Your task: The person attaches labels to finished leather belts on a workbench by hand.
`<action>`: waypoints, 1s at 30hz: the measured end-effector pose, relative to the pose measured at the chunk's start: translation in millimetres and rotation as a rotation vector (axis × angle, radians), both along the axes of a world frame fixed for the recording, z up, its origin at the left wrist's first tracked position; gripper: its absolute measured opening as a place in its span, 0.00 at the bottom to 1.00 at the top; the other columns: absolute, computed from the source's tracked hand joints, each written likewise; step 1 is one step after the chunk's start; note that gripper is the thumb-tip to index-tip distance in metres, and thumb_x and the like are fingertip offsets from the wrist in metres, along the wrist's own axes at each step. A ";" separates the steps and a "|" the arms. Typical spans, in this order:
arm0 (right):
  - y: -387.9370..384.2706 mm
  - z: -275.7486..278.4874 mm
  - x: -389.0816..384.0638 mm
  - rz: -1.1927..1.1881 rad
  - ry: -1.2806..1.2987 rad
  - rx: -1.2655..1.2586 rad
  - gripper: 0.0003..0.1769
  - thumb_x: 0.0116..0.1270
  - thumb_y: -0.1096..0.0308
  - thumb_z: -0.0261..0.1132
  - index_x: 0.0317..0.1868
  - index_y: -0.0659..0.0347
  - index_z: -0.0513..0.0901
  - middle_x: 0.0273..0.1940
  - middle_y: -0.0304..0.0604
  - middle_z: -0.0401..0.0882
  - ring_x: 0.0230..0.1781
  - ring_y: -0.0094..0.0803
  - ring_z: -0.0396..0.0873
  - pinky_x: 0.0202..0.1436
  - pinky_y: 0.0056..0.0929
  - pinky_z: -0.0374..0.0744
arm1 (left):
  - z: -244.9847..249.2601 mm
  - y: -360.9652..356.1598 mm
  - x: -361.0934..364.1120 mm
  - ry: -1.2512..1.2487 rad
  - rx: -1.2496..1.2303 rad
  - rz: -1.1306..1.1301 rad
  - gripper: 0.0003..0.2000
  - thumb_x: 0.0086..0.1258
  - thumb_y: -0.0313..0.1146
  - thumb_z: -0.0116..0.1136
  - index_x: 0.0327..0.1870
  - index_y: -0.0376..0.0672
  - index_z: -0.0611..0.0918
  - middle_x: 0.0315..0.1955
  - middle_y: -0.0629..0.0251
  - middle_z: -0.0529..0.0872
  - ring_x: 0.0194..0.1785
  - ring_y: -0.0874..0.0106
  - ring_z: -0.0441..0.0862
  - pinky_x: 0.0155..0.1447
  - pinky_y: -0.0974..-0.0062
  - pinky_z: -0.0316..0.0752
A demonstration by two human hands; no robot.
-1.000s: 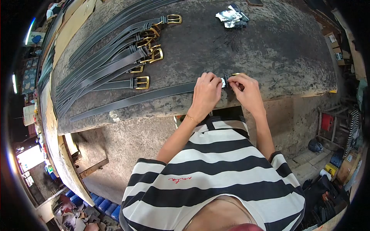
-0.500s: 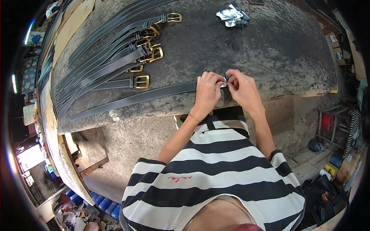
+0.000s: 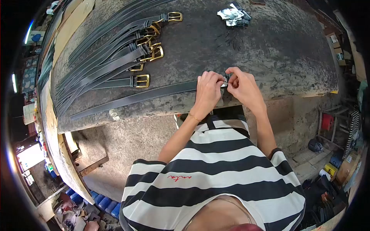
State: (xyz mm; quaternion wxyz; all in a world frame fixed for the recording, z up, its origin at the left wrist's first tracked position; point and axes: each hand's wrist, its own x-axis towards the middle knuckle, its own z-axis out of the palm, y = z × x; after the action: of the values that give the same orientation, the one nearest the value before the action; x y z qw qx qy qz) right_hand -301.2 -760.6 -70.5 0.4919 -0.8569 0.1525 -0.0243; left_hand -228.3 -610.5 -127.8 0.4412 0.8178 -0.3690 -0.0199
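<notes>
Fingers [image 3: 215, 78] of left hand [image 3: 208, 94] pinching the belt [image 3: 154, 94], right hand [image 3: 243, 89] its fitting [image 3: 226, 80], risked fumbling it off the counter [image 3: 277, 50] edge.

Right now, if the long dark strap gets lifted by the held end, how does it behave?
Probably floppy: the strap is long, thin and lies flat, so it should drape. Lying near the table edge, a push might tip it off.

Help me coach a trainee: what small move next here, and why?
Probably press the white piece onto the belt with the right hand, left hand pinning: both pinch the belt's end at the table edge, piece between their fingertips.
</notes>
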 end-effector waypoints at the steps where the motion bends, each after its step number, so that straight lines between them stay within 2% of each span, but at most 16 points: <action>1: -0.8 0.9 0.4 0.004 0.006 0.031 0.20 0.61 0.81 0.67 0.54 0.67 0.79 0.32 0.52 0.84 0.32 0.42 0.84 0.39 0.38 0.80 | -0.4 0.0 0.3 -0.001 -0.002 0.001 0.03 0.67 0.23 0.62 0.39 0.39 0.85 0.38 0.64 0.84 0.46 0.61 0.78 0.51 0.64 0.68; 8: -0.5 -2.2 4.7 0.040 0.018 0.017 0.21 0.61 0.81 0.68 0.57 0.66 0.79 0.33 0.51 0.84 0.31 0.40 0.83 0.38 0.36 0.80 | -1.8 1.5 1.4 -0.055 0.013 -0.046 0.04 0.67 0.24 0.62 0.40 0.41 0.84 0.38 0.64 0.82 0.46 0.61 0.77 0.50 0.62 0.67; 10: -0.4 -12.9 4.4 0.025 -0.133 0.007 0.21 0.62 0.82 0.68 0.56 0.65 0.80 0.29 0.44 0.82 0.26 0.29 0.78 0.34 0.29 0.77 | -1.4 2.6 2.1 -0.049 0.002 -0.054 0.04 0.67 0.24 0.62 0.40 0.41 0.84 0.38 0.64 0.83 0.46 0.61 0.77 0.50 0.62 0.66; 14: 0.2 -21.5 1.9 0.016 -0.204 0.009 0.20 0.63 0.81 0.68 0.56 0.64 0.80 0.30 0.43 0.84 0.26 0.29 0.78 0.33 0.28 0.78 | -2.0 2.4 1.5 -0.014 -0.028 -0.033 0.02 0.67 0.24 0.62 0.38 0.40 0.84 0.38 0.63 0.84 0.45 0.61 0.78 0.50 0.63 0.67; 22: 5.5 -34.5 -0.1 -0.122 -0.193 0.064 0.14 0.64 0.80 0.71 0.51 0.65 0.84 0.32 0.39 0.87 0.27 0.19 0.78 0.32 0.21 0.77 | -3.7 -0.5 0.6 -0.011 -0.043 0.010 0.02 0.67 0.23 0.62 0.38 0.40 0.85 0.36 0.64 0.85 0.43 0.62 0.79 0.49 0.65 0.67; 24: 5.3 -35.1 -0.9 -0.133 -0.191 0.084 0.14 0.64 0.80 0.71 0.51 0.66 0.85 0.33 0.40 0.88 0.28 0.19 0.79 0.33 0.21 0.78 | -1.6 -0.4 -0.6 0.000 -0.050 0.011 0.03 0.67 0.23 0.63 0.38 0.40 0.85 0.36 0.64 0.85 0.42 0.62 0.79 0.49 0.65 0.68; 26: 4.0 -35.6 -4.3 -0.145 -0.188 0.105 0.14 0.65 0.80 0.72 0.50 0.66 0.85 0.33 0.41 0.88 0.29 0.19 0.79 0.34 0.21 0.79 | 4.5 0.0 -3.6 0.165 -0.085 0.076 0.04 0.65 0.22 0.65 0.40 0.40 0.86 0.35 0.65 0.85 0.42 0.62 0.80 0.49 0.66 0.69; 28: -0.7 -35.1 -10.0 -0.100 -0.154 0.140 0.16 0.63 0.79 0.73 0.51 0.65 0.85 0.43 0.45 0.88 0.38 0.30 0.86 0.42 0.27 0.83 | -0.8 3.7 0.1 0.071 -0.071 0.016 0.06 0.65 0.22 0.66 0.41 0.40 0.86 0.36 0.64 0.85 0.44 0.62 0.80 0.50 0.65 0.69; 29: -3.0 -33.1 -12.9 -0.096 -0.154 0.140 0.16 0.63 0.79 0.73 0.51 0.65 0.85 0.43 0.45 0.88 0.38 0.30 0.86 0.42 0.27 0.83 | -2.5 5.5 2.5 -0.024 -0.059 -0.044 0.07 0.64 0.23 0.67 0.43 0.39 0.86 0.37 0.64 0.85 0.45 0.61 0.80 0.51 0.65 0.70; 30: -5.1 -29.9 -17.1 -0.084 -0.234 0.016 0.16 0.62 0.79 0.73 0.51 0.65 0.85 0.49 0.45 0.86 0.44 0.33 0.85 0.43 0.28 0.84 | -2.0 7.3 3.3 -0.024 -0.060 -0.040 0.07 0.64 0.23 0.67 0.43 0.39 0.86 0.37 0.64 0.85 0.45 0.61 0.80 0.51 0.65 0.70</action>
State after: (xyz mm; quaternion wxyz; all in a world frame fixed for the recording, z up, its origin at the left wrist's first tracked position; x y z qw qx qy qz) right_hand -318.3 -765.7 -100.5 0.5116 -0.8371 0.1302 -0.1436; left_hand -225.0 -603.2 -129.8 0.4607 0.7968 -0.3910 -0.0078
